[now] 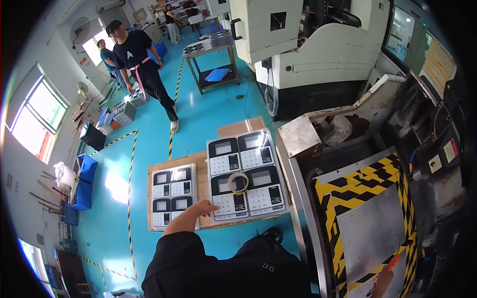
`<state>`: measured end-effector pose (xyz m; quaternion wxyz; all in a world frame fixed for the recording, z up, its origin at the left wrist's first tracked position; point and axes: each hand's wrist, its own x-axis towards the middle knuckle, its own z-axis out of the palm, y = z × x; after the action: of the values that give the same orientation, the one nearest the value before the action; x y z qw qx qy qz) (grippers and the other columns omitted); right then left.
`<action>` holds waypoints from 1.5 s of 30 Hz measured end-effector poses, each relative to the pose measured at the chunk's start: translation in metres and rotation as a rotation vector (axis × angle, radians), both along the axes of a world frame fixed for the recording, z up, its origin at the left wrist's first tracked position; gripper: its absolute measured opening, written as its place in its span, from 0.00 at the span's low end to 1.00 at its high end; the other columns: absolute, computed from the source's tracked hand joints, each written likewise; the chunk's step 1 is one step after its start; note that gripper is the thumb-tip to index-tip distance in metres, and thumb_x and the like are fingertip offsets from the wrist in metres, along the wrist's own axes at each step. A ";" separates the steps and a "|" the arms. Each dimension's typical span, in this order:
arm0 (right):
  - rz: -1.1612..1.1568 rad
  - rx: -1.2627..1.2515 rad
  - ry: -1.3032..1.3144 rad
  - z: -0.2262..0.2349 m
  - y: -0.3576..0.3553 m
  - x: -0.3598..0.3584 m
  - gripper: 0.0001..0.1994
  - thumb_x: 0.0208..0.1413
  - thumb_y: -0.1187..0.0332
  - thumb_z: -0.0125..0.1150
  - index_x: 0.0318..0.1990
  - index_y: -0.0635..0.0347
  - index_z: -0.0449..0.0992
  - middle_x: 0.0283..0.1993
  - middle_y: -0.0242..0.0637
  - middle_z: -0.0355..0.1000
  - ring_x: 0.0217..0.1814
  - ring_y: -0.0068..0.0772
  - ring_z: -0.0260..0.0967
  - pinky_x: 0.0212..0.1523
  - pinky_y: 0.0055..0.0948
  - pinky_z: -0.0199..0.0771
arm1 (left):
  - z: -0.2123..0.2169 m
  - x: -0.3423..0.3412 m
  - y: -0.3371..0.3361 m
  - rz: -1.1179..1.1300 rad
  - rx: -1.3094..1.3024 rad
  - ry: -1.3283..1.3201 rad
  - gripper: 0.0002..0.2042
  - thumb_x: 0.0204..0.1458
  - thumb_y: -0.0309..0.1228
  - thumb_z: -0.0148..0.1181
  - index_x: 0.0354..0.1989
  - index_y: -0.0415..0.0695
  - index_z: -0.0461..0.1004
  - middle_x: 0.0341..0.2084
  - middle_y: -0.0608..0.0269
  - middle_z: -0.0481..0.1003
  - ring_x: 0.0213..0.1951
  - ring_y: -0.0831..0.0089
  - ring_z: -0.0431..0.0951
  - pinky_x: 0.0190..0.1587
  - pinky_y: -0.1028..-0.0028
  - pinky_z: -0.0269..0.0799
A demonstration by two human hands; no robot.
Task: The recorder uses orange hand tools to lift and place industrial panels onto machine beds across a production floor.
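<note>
My left hand (pixel 204 207) reaches to the left edge of a large stack of printed panel sheets (pixel 229 209), its fingers partly stretched out at the sheet's border. The sheets carry black-and-white keypad faces with grey windows. On top of them lies a roll of tape (pixel 238 183). To the left is a smaller stack of similar panel sheets (pixel 172 191). At the lower right, my right hand (pixel 382 284) is closed around an orange-handled tool (pixel 393 262), held over a metal plate (pixel 372 223) on the machine; the tool's kind is unclear.
A wooden board (pixel 155 166) bears both stacks. Beside it stands the open machine bed, edged with yellow-and-black tape (pixel 343 191). Ahead is a large white machine (pixel 323 69). A person (pixel 136 54) walks at the far left, near a metal-legged table (pixel 213 49). Blue bins (pixel 85 181) stand along the left wall.
</note>
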<state>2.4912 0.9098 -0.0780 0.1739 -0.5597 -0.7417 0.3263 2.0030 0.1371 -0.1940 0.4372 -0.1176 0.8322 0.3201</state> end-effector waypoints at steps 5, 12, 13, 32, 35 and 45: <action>0.089 0.034 -0.037 -0.021 0.014 0.030 0.19 0.63 0.58 0.56 0.24 0.63 0.72 0.16 0.32 0.65 0.13 0.27 0.62 0.15 0.32 0.59 | -0.002 -0.011 0.005 -0.079 -0.038 -0.023 0.30 0.49 0.58 0.65 0.36 0.37 0.80 0.28 0.58 0.80 0.27 0.69 0.81 0.28 0.70 0.75; -0.031 0.011 -0.307 0.005 -0.006 0.045 0.18 0.65 0.55 0.53 0.35 0.64 0.78 0.26 0.37 0.74 0.25 0.31 0.70 0.30 0.34 0.70 | 0.011 -0.013 -0.002 -0.102 -0.024 0.001 0.32 0.47 0.60 0.66 0.32 0.36 0.80 0.24 0.56 0.79 0.25 0.70 0.80 0.29 0.71 0.77; -0.028 -0.009 -0.362 0.013 -0.012 0.052 0.19 0.66 0.54 0.51 0.40 0.62 0.79 0.30 0.38 0.76 0.30 0.32 0.72 0.36 0.35 0.74 | 0.009 -0.015 -0.002 -0.135 -0.021 -0.004 0.32 0.47 0.60 0.66 0.30 0.35 0.80 0.24 0.56 0.79 0.24 0.70 0.80 0.30 0.72 0.77; -0.006 -0.057 -0.069 0.086 -0.154 -0.037 0.18 0.63 0.56 0.57 0.32 0.62 0.79 0.24 0.37 0.71 0.20 0.31 0.65 0.25 0.28 0.71 | -0.003 0.061 -0.030 0.096 0.267 0.146 0.23 0.54 0.49 0.64 0.37 0.36 0.77 0.24 0.55 0.78 0.25 0.69 0.80 0.30 0.69 0.76; 0.350 -0.166 -0.120 0.080 -0.137 -0.037 0.19 0.65 0.53 0.54 0.47 0.60 0.80 0.50 0.44 0.77 0.53 0.32 0.73 0.56 0.34 0.72 | -0.011 0.132 -0.069 0.074 0.268 0.142 0.20 0.55 0.46 0.63 0.38 0.37 0.78 0.23 0.57 0.78 0.25 0.71 0.79 0.30 0.69 0.76; 0.539 0.537 0.134 0.070 -0.303 -0.045 0.33 0.61 0.63 0.62 0.68 0.73 0.57 0.67 0.58 0.62 0.69 0.50 0.62 0.72 0.40 0.56 | 0.011 0.292 -0.220 0.305 0.208 0.172 0.09 0.53 0.32 0.59 0.36 0.40 0.78 0.25 0.60 0.78 0.27 0.72 0.79 0.32 0.71 0.76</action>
<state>2.4467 0.6065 -0.0076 0.2706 -0.2567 -0.9081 0.1903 2.2953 -0.0833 -0.1827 0.3209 -0.1688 0.8014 0.4756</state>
